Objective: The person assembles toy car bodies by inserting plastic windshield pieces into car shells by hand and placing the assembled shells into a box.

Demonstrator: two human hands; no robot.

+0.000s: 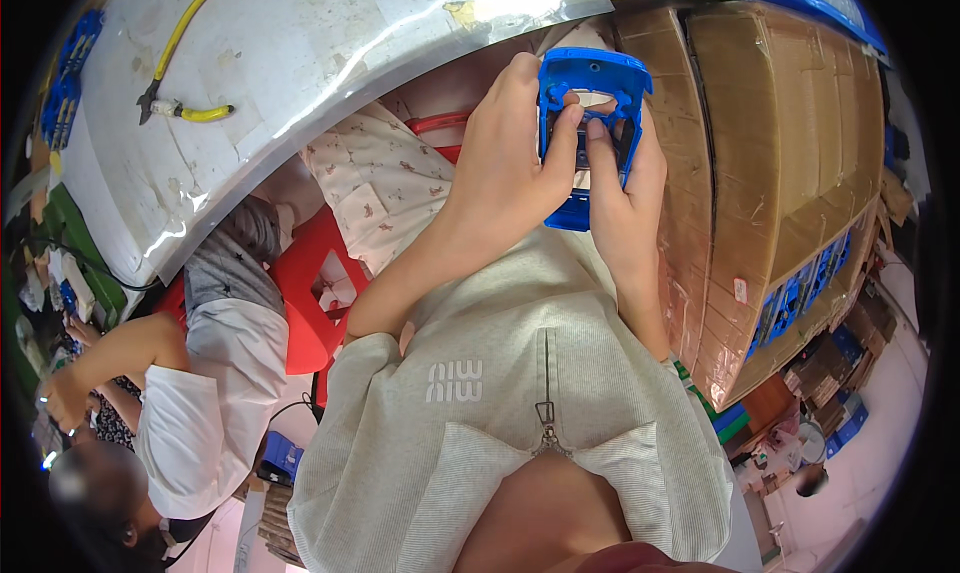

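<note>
A: Where is the blue plastic housing [597,76] sitting?

B: It is sitting between the person's two hands, in front of the body, just past the edge of the white tabletop [300,48]. Its hollow side is facing the person.

A: How are the hands holding it?

B: The left hand [508,148] is gripping its left side, with the thumb reaching into the hollow. The right hand [627,198] is gripping the right side, its thumb resting just beside the other. The thumbs are hiding part of the interior.

A: What is lying nearby?

B: Yellow-handled pliers [164,60] are lying on the tabletop, handles spreading apart. A large cardboard box [785,133] is standing at the right, blue parts [800,291] showing low on it. At the left, a co-worker [205,413] is wearing a white top.
</note>
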